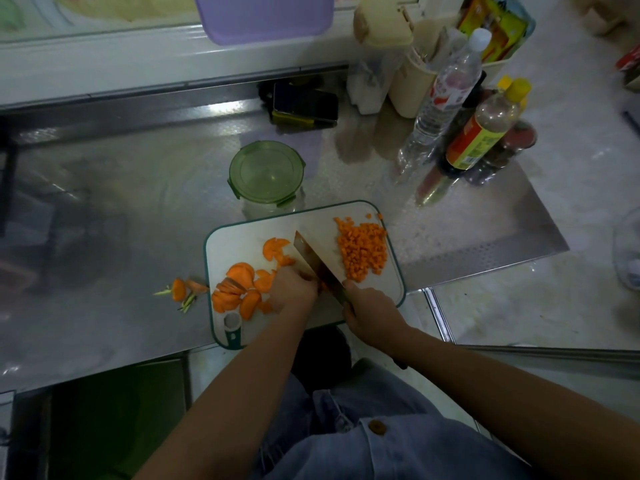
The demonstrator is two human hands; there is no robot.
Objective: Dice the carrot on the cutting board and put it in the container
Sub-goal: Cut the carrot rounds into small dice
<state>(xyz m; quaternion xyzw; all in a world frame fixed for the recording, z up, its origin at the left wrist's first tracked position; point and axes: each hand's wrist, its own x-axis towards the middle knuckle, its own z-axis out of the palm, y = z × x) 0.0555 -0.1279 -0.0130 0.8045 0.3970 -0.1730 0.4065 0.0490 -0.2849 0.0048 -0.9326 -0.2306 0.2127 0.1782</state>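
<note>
A white cutting board with a green rim lies on the steel counter. Diced carrot is heaped on its right side. Carrot slices lie on its left. My right hand grips the handle of a cleaver, whose blade stands on the board between the slices and the dice. My left hand has curled fingers holding down carrot pieces right beside the blade; those pieces are mostly hidden. A glass container with a green lid stands closed just behind the board.
Carrot ends and stems lie on the counter left of the board. Bottles and a cream holder crowd the back right. A dark phone lies behind the container. The counter's front edge runs just under the board.
</note>
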